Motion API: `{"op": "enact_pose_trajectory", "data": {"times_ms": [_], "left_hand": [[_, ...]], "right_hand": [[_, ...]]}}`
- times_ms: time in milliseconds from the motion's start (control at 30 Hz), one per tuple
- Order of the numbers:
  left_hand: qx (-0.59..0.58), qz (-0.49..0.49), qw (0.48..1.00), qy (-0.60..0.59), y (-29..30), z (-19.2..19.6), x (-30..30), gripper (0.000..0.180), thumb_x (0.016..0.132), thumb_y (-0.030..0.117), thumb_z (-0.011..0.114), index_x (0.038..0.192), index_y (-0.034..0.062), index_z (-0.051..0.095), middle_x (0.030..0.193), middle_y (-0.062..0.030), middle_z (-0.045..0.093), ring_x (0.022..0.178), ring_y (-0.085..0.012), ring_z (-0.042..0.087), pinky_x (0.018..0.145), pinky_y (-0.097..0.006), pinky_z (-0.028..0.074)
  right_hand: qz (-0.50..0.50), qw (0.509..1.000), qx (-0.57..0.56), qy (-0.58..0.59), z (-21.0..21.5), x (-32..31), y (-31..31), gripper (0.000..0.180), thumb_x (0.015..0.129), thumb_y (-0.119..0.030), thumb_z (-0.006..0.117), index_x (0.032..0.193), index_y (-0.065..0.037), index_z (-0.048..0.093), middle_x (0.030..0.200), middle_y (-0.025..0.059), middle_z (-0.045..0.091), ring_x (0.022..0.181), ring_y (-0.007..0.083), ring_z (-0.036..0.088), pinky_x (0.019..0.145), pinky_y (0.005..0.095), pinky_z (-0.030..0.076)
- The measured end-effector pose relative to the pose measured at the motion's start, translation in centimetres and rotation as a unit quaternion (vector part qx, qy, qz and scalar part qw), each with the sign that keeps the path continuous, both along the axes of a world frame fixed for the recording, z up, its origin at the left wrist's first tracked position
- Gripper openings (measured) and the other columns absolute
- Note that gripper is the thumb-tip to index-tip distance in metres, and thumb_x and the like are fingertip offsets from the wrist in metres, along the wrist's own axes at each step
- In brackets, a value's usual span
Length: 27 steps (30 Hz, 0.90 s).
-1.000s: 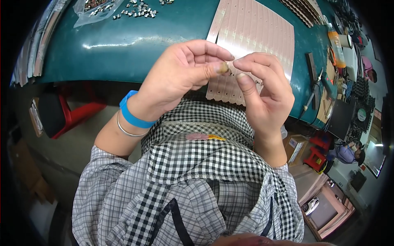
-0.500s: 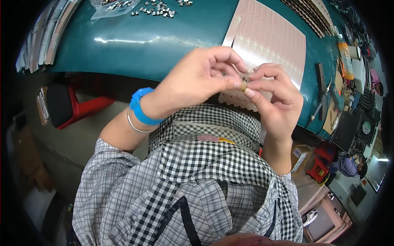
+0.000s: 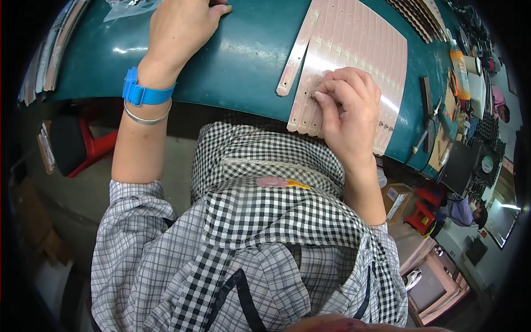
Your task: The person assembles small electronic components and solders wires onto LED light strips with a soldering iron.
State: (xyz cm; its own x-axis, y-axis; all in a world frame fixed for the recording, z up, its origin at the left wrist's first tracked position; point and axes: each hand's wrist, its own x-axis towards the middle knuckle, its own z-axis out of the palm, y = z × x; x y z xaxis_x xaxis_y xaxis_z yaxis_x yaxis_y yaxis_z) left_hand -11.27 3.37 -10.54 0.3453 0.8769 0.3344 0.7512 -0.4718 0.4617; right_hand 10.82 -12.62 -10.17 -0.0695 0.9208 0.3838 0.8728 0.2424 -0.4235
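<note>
My right hand (image 3: 351,105) is over the sheet of pale pink perforated strips (image 3: 340,44), closed in a pinch. Its thumb and index fingertips press together around something tiny and pale that I cannot make out. Several small holes run along the strips, and tiny dark parts (image 3: 385,127) sit near the right end of the near edge. One narrow strip (image 3: 293,66) lies angled apart at the left of the sheet. At the far left, my left hand (image 3: 180,27) reaches to the top edge; its thumb shows, but most fingers are cut off.
The strips rest on a dark green tabletop (image 3: 238,72). A clear plastic bag (image 3: 130,8) lies by my left hand. Stacked strips (image 3: 61,44) stand far left. On the right are a soldering iron (image 3: 428,130), a dark bar (image 3: 425,94) and an orange bottle (image 3: 459,69).
My hands were together over the sheet's near edge. The left has moved away to the upper left; the right stays over the strips, slightly shifted. The angled strip's near end is uncovered.
</note>
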Motion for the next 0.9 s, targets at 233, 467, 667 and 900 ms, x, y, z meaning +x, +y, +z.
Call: {"op": "enact_pose_trajectory", "data": {"times_ms": [233, 467, 667, 900], "left_hand": [[-0.018, -0.005, 0.996, -0.092, -0.6, 0.5, 0.3, 0.007, 0.074, 0.003, 0.071, 0.078, 0.0, 0.066, 0.074, -0.0156, 0.065, 0.067, -0.0284, 0.064, 0.063, -0.035, 0.05], [0.088, -0.04, 0.99, -0.098, -0.4, -1.8, -0.7, 0.013, 0.082, 0.015, 0.073, 0.086, 0.0038, 0.07, 0.072, -0.0123, 0.066, 0.06, -0.0259, 0.062, 0.055, -0.032, 0.049], [-0.056, -0.031, 0.973, -0.222, -2.7, 1.7, 0.6, 0.01, 0.079, -0.001, 0.068, 0.088, -0.0031, 0.07, 0.074, -0.0133, 0.069, 0.063, -0.0151, 0.064, 0.059, -0.027, 0.049], [-0.119, -0.043, 0.963, -0.239, -3.9, 2.2, 0.5, 0.009, 0.08, -0.001, 0.068, 0.088, -0.003, 0.071, 0.073, -0.0115, 0.069, 0.062, -0.0124, 0.062, 0.058, -0.025, 0.047]], "right_hand": [[0.025, 1.0, 0.009, -0.012, -0.2, -0.8, 0.3, 0.015, 0.067, 0.001, 0.072, 0.078, -0.006, 0.063, 0.089, 0.0038, 0.063, 0.097, 0.0264, 0.057, 0.092, 0.0413, 0.036], [0.03, 0.999, 0.008, -0.041, -0.1, -1.4, 0.6, 0.016, 0.066, 0.002, 0.072, 0.077, -0.005, 0.063, 0.089, 0.0038, 0.063, 0.097, 0.0265, 0.057, 0.093, 0.0428, 0.036], [0.032, 0.997, -0.003, -0.069, 0.2, -1.3, 1.1, 0.013, 0.067, 0.001, 0.07, 0.075, -0.006, 0.064, 0.087, 0.003, 0.062, 0.096, 0.0253, 0.057, 0.096, 0.0437, 0.036], [0.052, 0.994, -0.035, -0.09, 0.9, -1.5, 1.7, 0.01, 0.066, 0.0, 0.069, 0.072, -0.006, 0.064, 0.084, 0.0018, 0.062, 0.093, 0.0234, 0.058, 0.098, 0.0465, 0.036]]}}
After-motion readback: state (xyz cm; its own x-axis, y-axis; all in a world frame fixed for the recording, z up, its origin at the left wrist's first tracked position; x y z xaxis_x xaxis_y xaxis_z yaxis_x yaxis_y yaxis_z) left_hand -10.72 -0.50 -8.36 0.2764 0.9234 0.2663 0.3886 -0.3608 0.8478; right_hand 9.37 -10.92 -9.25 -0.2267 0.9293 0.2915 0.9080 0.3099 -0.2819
